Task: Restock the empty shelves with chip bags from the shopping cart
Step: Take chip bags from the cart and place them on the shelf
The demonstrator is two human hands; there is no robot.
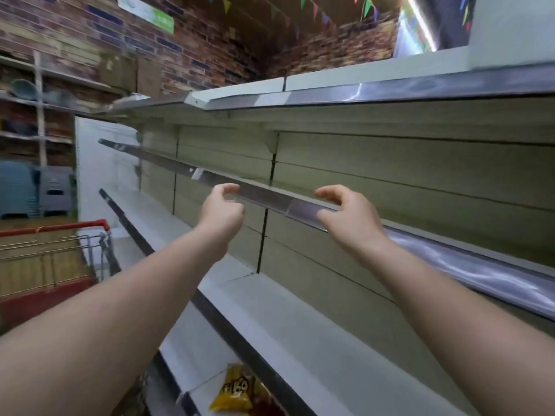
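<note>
Before the shelf rail (270, 199), left hand (223, 210) and right hand (348, 219) hang loose-gripped, empty; cart (54, 228) left, yellow chip bag (235, 390) below

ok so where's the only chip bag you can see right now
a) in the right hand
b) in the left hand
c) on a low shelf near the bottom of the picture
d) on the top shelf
c: the yellow chip bag lies on a low shelf at the bottom edge, while the left hand and right hand hold nothing, up by the middle shelf's front rail.
</note>
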